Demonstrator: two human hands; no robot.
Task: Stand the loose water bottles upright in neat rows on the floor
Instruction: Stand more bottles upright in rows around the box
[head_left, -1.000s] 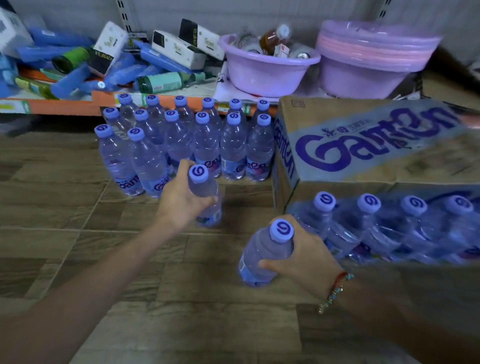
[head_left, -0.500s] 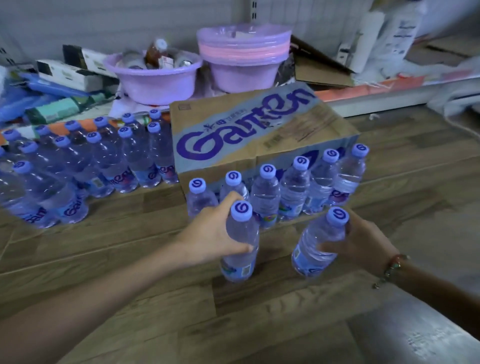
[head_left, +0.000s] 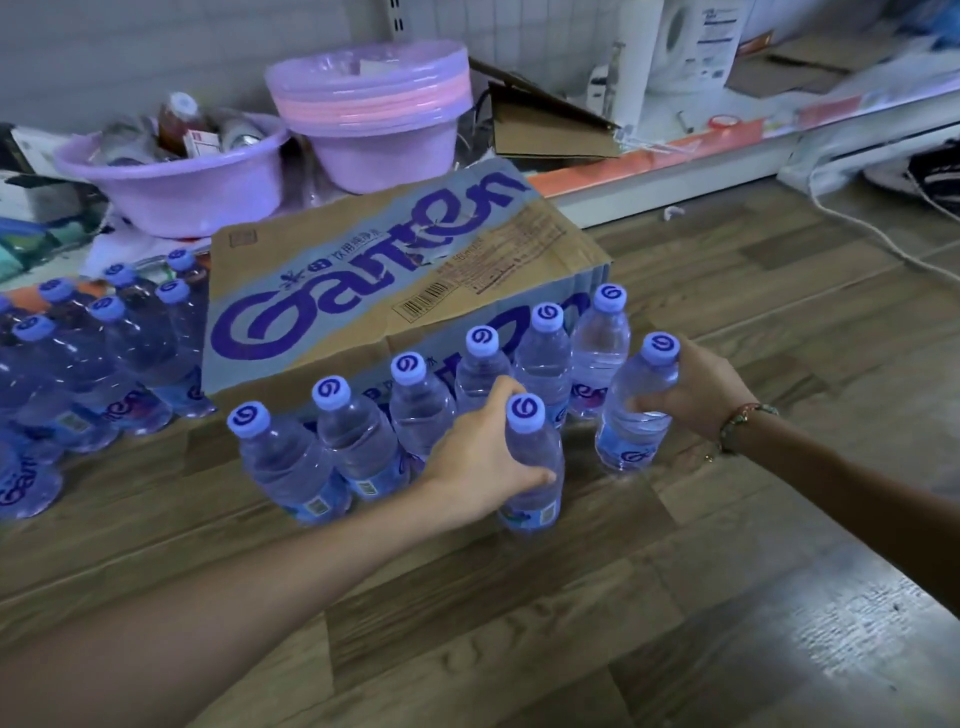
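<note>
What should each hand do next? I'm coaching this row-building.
Probably let go: the left hand grips a bottle and the right hand grips another bottle, both upright, apparently on the floor, beside the row fronting the carton.

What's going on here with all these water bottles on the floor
A person is lining up water bottles on the wooden floor. The left hand grips one bottle and the right hand grips another bottle, both upright at the front of a row of six bottles that stands against a cardboard box. A bigger group of bottles stands to the left.
</note>
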